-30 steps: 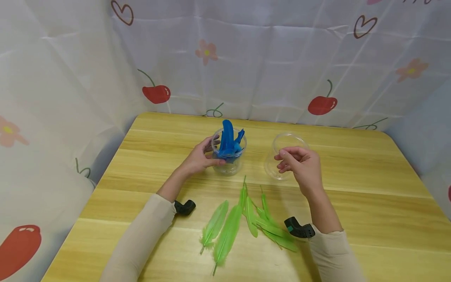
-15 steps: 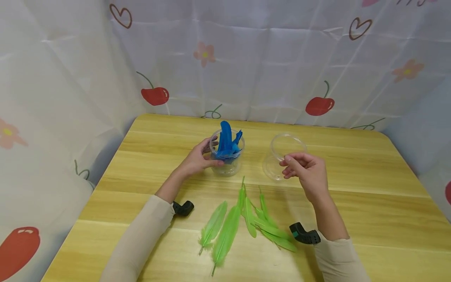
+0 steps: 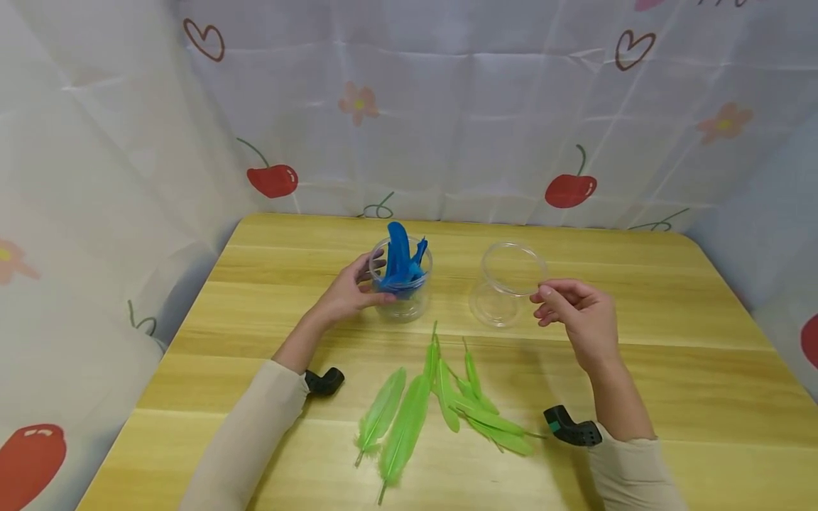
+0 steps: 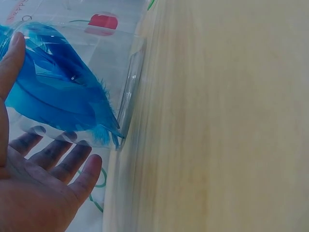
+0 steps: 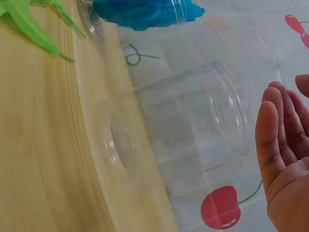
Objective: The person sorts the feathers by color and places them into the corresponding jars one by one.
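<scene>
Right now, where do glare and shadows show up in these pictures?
Head view: soft shadows on the table beside the left sleeve and right sleeve; left wrist view: pale glints along the base of the feather container; right wrist view: white glints on the rim and base of the empty container.

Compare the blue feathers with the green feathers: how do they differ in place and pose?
The blue feathers stand inside a clear container, some poking above its rim; the green feathers lie spread on the table. The left hand is around the blue feathers' container, while neither hand touches the green feathers. Both groups hold several feathers.
</scene>
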### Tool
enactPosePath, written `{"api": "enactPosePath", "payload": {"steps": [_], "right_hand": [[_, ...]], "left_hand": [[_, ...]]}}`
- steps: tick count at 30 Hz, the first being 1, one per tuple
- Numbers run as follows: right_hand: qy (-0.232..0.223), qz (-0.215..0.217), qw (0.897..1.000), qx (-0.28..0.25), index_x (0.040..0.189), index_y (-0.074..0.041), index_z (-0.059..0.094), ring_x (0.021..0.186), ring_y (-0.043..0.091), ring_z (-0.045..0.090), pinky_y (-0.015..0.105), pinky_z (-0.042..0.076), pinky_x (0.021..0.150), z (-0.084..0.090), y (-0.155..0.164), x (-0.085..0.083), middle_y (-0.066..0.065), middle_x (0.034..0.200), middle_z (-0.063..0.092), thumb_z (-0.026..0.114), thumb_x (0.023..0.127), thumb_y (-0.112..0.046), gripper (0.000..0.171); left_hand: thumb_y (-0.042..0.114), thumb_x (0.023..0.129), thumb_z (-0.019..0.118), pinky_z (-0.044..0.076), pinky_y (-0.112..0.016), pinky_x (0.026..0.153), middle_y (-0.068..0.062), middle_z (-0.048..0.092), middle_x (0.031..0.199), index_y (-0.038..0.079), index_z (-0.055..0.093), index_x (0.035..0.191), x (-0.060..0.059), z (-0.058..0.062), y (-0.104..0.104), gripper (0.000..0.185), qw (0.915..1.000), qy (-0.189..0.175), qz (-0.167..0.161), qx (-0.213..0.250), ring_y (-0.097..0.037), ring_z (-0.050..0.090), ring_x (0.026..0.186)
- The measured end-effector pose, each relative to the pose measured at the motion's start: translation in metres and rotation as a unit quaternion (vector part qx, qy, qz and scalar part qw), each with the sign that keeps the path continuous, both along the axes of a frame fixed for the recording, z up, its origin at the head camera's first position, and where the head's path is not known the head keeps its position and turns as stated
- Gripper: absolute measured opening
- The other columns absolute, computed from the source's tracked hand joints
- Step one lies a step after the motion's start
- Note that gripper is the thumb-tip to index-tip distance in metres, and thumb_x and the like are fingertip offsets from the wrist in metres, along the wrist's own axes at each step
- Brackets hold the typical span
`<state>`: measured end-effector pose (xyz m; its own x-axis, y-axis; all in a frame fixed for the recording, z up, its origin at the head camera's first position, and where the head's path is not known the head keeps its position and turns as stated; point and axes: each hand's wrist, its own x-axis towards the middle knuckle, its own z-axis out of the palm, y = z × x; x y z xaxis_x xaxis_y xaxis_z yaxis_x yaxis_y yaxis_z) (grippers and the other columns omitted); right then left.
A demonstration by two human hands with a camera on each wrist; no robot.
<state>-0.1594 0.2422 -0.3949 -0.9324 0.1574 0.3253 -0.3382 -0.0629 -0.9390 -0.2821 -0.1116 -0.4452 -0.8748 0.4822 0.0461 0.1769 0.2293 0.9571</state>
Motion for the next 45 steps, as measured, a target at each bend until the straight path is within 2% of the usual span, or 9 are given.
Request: {"api": "enactPosePath", "payload": {"steps": [4, 12, 15, 22, 28, 32, 36, 41, 45], "right_hand": [[0.039, 0.010, 0.999, -0.014, 0.095, 0.019, 0.065, 0.057, 0.019, 0.066, 0.026, 0.056, 0.051, -0.003, 0.008, -0.003, 0.012, 0.078, 0.073, 0.062, 0.091, 0.012, 0.009], [0.100, 0.019, 0.994, -0.040, 0.094, 0.013, 0.069, 0.058, 0.018, 0.067, 0.023, 0.055, 0.051, -0.014, 0.023, -0.011, 0.013, 0.078, 0.073, 0.058, 0.088, 0.019, 0.014], [0.113, 0.013, 0.993, -0.045, 0.093, 0.017, 0.067, 0.060, 0.017, 0.068, 0.022, 0.054, 0.052, -0.017, 0.027, -0.014, 0.013, 0.079, 0.073, 0.058, 0.086, 0.020, 0.012], [0.112, -0.017, 0.993, -0.019, 0.093, 0.028, 0.057, 0.068, 0.015, 0.067, 0.019, 0.052, 0.055, -0.026, 0.036, -0.020, 0.009, 0.082, 0.073, 0.060, 0.084, 0.020, 0.013], [0.123, -0.001, 0.992, -0.002, 0.099, 0.030, 0.054, 0.086, 0.017, 0.065, 0.019, 0.055, 0.069, -0.037, 0.041, -0.025, 0.009, 0.093, 0.072, 0.063, 0.078, 0.024, 0.024], [0.130, 0.009, 0.991, 0.016, 0.105, 0.028, 0.054, 0.095, 0.018, 0.063, 0.021, 0.052, 0.076, -0.043, 0.043, -0.027, 0.011, 0.103, 0.071, 0.064, 0.075, 0.026, 0.031], [0.125, -0.001, 0.992, 0.033, 0.110, 0.023, 0.057, 0.101, 0.018, 0.061, 0.024, 0.049, 0.081, -0.046, 0.043, -0.029, 0.009, 0.107, 0.069, 0.066, 0.074, 0.024, 0.037], [0.109, 0.000, 0.994, 0.029, 0.122, 0.012, 0.060, 0.106, 0.020, 0.056, 0.024, 0.049, 0.085, -0.048, 0.042, -0.031, 0.006, 0.114, 0.064, 0.067, 0.072, 0.026, 0.053], [0.094, 0.007, 0.995, 0.022, 0.127, 0.013, 0.055, 0.108, 0.026, 0.053, 0.026, 0.049, 0.088, -0.051, 0.039, -0.036, 0.012, 0.119, 0.061, 0.064, 0.069, 0.032, 0.062]], "left_hand": [[0.019, 0.084, 0.081, 0.037, -0.047, 0.110, -0.013, 0.041, 0.152, 0.016, 0.030, 0.155, 0.000, -0.002, -0.002, 0.087, 1.0000, 0.002, 0.001, -0.001, -0.032, 0.040, 0.138], [0.018, 0.083, 0.081, 0.037, -0.047, 0.110, -0.015, 0.042, 0.151, 0.014, 0.030, 0.155, 0.001, -0.003, -0.003, 0.088, 1.0000, -0.001, 0.005, 0.001, -0.033, 0.042, 0.137], [0.018, 0.084, 0.081, 0.037, -0.047, 0.110, -0.014, 0.042, 0.151, 0.015, 0.032, 0.154, 0.001, -0.003, -0.004, 0.086, 1.0000, -0.001, 0.006, 0.002, -0.033, 0.042, 0.137], [0.018, 0.084, 0.081, 0.037, -0.049, 0.110, -0.015, 0.042, 0.151, 0.014, 0.033, 0.154, 0.001, -0.003, -0.004, 0.085, 1.0000, 0.001, 0.004, 0.005, -0.033, 0.041, 0.138], [0.017, 0.083, 0.081, 0.037, -0.048, 0.110, -0.014, 0.042, 0.151, 0.015, 0.033, 0.154, 0.001, -0.002, -0.004, 0.085, 1.0000, -0.001, 0.001, 0.007, -0.033, 0.041, 0.138], [0.015, 0.084, 0.080, 0.037, -0.047, 0.110, -0.014, 0.041, 0.151, 0.014, 0.031, 0.154, 0.001, -0.001, -0.004, 0.086, 0.9999, -0.005, -0.002, 0.011, -0.033, 0.041, 0.137], [0.015, 0.084, 0.080, 0.037, -0.047, 0.110, -0.014, 0.041, 0.152, 0.013, 0.030, 0.155, 0.000, -0.001, -0.003, 0.087, 0.9999, -0.007, -0.005, 0.010, -0.033, 0.041, 0.137], [0.013, 0.086, 0.079, 0.036, -0.048, 0.111, -0.016, 0.039, 0.152, 0.011, 0.029, 0.156, 0.000, -0.001, -0.002, 0.086, 0.9999, -0.008, -0.007, 0.010, -0.035, 0.040, 0.138], [0.011, 0.086, 0.078, 0.035, -0.049, 0.111, -0.017, 0.039, 0.152, 0.009, 0.028, 0.155, -0.001, -0.002, -0.002, 0.086, 0.9998, -0.008, -0.011, 0.015, -0.036, 0.040, 0.138]]}}
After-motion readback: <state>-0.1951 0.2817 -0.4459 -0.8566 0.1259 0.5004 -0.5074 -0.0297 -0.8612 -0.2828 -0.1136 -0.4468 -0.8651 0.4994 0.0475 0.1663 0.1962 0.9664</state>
